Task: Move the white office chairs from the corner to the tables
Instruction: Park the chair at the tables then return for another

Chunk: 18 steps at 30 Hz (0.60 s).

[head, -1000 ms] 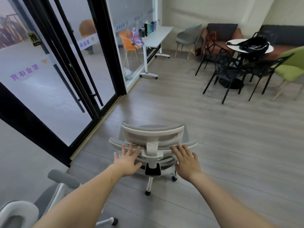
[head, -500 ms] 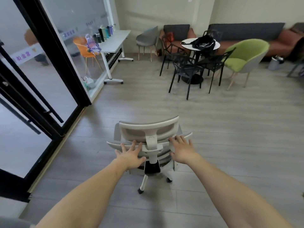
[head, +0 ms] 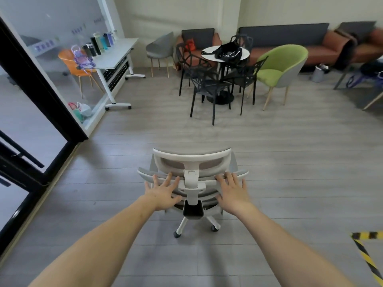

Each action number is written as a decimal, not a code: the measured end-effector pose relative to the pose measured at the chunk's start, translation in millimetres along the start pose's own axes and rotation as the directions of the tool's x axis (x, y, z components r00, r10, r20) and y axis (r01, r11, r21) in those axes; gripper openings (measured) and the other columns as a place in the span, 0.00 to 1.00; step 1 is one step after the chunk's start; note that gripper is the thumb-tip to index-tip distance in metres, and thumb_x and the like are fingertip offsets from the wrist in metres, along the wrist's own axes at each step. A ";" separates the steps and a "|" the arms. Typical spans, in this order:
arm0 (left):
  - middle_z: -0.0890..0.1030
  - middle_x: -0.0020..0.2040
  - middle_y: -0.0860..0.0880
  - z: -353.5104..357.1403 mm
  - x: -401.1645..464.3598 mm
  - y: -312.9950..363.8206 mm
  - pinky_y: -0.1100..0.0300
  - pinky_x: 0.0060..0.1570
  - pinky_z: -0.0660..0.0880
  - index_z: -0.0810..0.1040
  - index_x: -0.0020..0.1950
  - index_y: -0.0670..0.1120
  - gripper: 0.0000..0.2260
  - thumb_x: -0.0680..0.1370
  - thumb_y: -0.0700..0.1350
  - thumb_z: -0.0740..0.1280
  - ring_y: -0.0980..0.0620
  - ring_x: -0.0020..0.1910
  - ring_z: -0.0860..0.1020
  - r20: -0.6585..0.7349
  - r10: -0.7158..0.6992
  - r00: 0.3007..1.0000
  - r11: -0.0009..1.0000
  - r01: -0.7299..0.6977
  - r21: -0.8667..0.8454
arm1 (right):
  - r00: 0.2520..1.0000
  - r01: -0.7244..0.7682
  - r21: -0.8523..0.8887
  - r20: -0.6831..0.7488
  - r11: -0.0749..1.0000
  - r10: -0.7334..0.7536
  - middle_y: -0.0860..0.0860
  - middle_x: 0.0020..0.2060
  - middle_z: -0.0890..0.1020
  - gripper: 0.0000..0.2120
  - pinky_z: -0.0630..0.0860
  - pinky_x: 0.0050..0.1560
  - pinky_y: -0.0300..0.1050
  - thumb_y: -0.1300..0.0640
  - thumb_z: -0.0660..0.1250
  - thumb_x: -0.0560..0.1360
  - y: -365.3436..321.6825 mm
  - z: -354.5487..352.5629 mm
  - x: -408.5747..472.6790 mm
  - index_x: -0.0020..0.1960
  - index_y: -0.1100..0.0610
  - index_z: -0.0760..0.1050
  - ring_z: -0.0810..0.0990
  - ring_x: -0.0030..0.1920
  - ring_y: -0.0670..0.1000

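While I roll the white office chair [head: 191,183] across the grey plank floor [head: 290,162], my left hand [head: 162,192] and right hand [head: 233,191] lie flat with fingers spread on the back of its backrest, one on either side of the white spine, pushing rather than gripping. The chair stands on its castors in open floor, well short of the round table [head: 224,53] ahead, which is ringed by black chairs [head: 207,85]. A long white table [head: 116,54] stands beyond the chair to its left, by the glass wall. I judge this the transport step; next I must steer toward a free table edge.
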State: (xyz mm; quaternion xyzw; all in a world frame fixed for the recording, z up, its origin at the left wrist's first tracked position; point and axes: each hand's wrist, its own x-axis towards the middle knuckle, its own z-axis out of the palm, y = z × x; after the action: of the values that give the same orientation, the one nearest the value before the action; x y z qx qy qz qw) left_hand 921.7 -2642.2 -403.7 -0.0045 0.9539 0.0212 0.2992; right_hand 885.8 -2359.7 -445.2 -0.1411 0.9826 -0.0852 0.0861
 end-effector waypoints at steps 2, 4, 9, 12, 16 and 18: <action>0.31 0.83 0.56 -6.3 11.7 31.3 0.26 0.75 0.39 0.34 0.81 0.66 0.36 0.81 0.71 0.51 0.30 0.80 0.33 -0.001 0.027 1.000 0.999 -0.027 0.018 | 0.999 -0.049 0.006 -0.010 0.999 0.049 0.51 0.75 0.58 0.32 0.53 0.76 0.66 0.45 0.63 0.76 29.4 -5.0 -2.1 0.77 0.42 0.55 0.52 0.78 0.56; 0.31 0.83 0.55 -11.9 24.8 65.1 0.26 0.75 0.40 0.33 0.82 0.65 0.36 0.81 0.71 0.51 0.29 0.80 0.33 0.000 0.060 0.998 0.998 -0.060 0.035 | 0.996 -0.087 -0.001 -0.027 0.996 0.087 0.51 0.75 0.60 0.31 0.55 0.75 0.66 0.44 0.63 0.76 62.0 -10.7 -6.0 0.76 0.43 0.56 0.54 0.78 0.55; 0.30 0.82 0.54 -34.2 60.7 151.3 0.26 0.75 0.40 0.32 0.81 0.64 0.37 0.81 0.71 0.50 0.28 0.79 0.34 -0.002 0.154 0.988 0.980 -0.153 0.128 | 0.976 -0.206 -0.002 -0.067 0.979 0.205 0.51 0.71 0.65 0.30 0.58 0.71 0.65 0.41 0.64 0.75 145.7 -30.1 -14.7 0.74 0.44 0.62 0.59 0.74 0.56; 0.30 0.82 0.54 -47.1 84.8 205.3 0.26 0.75 0.41 0.32 0.81 0.64 0.37 0.81 0.71 0.50 0.28 0.80 0.35 0.008 0.215 0.977 0.961 -0.212 0.179 | 0.955 -0.289 -0.004 -0.072 0.957 0.288 0.52 0.69 0.67 0.28 0.59 0.70 0.64 0.40 0.64 0.75 196.1 -40.8 -22.8 0.73 0.45 0.64 0.61 0.72 0.56; 0.29 0.82 0.55 -63.9 119.5 277.4 0.25 0.74 0.41 0.31 0.81 0.65 0.36 0.81 0.70 0.51 0.29 0.80 0.34 0.026 0.312 0.950 0.920 -0.309 0.240 | 0.910 -0.397 0.017 -0.120 0.918 0.396 0.54 0.66 0.70 0.31 0.63 0.69 0.68 0.44 0.70 0.70 263.1 -42.7 -37.1 0.70 0.49 0.67 0.66 0.70 0.61; 0.29 0.82 0.56 -75.3 140.8 317.7 0.24 0.74 0.41 0.31 0.81 0.65 0.37 0.81 0.70 0.52 0.29 0.80 0.34 0.034 0.368 0.929 0.891 -0.362 0.272 | 0.884 -0.447 0.029 -0.137 0.894 0.447 0.57 0.65 0.72 0.33 0.66 0.68 0.70 0.45 0.73 0.68 299.6 -41.6 -43.0 0.70 0.52 0.69 0.68 0.70 0.63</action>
State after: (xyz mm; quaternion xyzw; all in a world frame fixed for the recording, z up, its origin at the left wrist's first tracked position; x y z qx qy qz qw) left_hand 756.4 -2327.5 -410.4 0.2158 0.9342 -0.0550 0.2788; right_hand 839.7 -2057.9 -456.1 0.0952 0.9923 -0.0710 0.0340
